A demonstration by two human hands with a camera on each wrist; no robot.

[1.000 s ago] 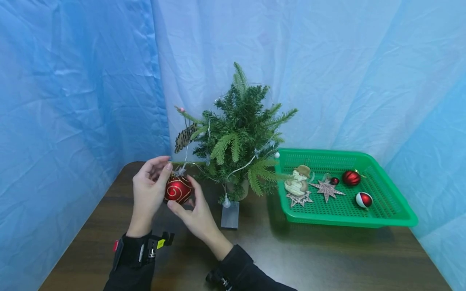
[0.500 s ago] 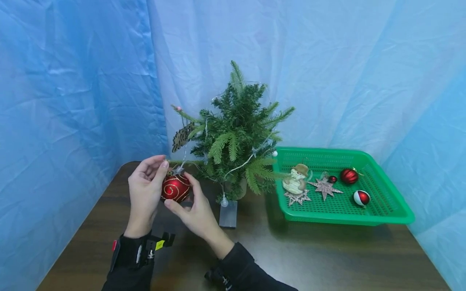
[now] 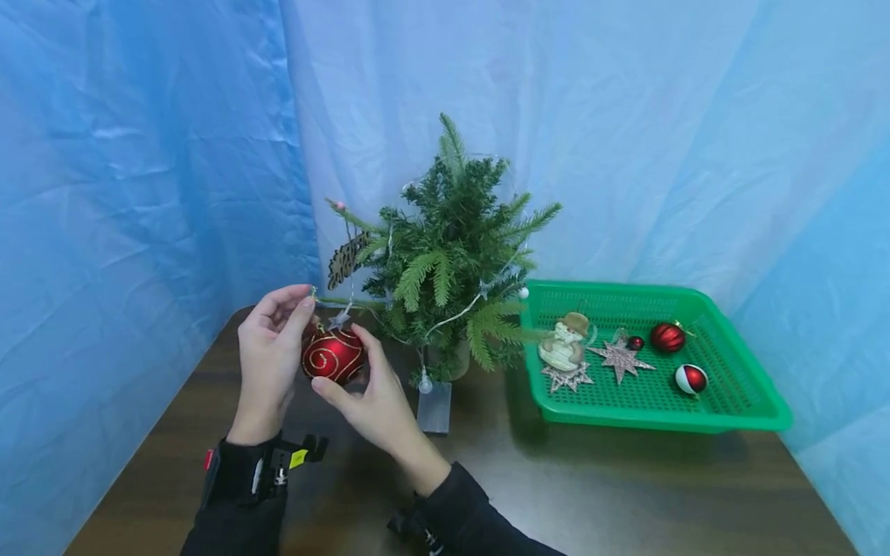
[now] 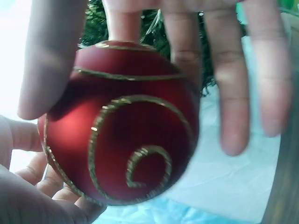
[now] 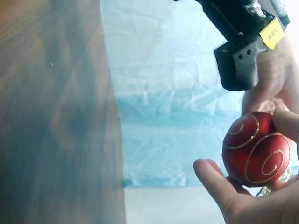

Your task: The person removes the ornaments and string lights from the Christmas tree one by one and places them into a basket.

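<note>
A red Christmas bauble [image 3: 334,357] with gold glitter swirls is in front of the left side of a small artificial Christmas tree [image 3: 452,247]. My right hand [image 3: 381,401] holds it between thumb and fingers. At its upper left, my left hand [image 3: 267,340] pinches the bauble's gold hanging loop [image 3: 314,293] near a low branch. A silvery star light [image 3: 338,320] from the light string dangles just above the bauble. Filling much of the left wrist view, the bauble [image 4: 126,126] covers part of the hands. Over the hands hangs a wooden cut-out ornament [image 3: 348,259].
To the right stands a green plastic basket [image 3: 667,422] with a snowman ornament [image 3: 565,344], glittery stars [image 3: 621,357], a ribbed red bauble [image 3: 667,337] and a red-and-white ball [image 3: 691,378]. A grey block [image 3: 434,409] lies before the tree on the dark wooden table [image 3: 556,494].
My left hand has risen slightly and shifted left, drawing the gold loop up from the bauble. The bauble and right hand have moved a little left in view.
</note>
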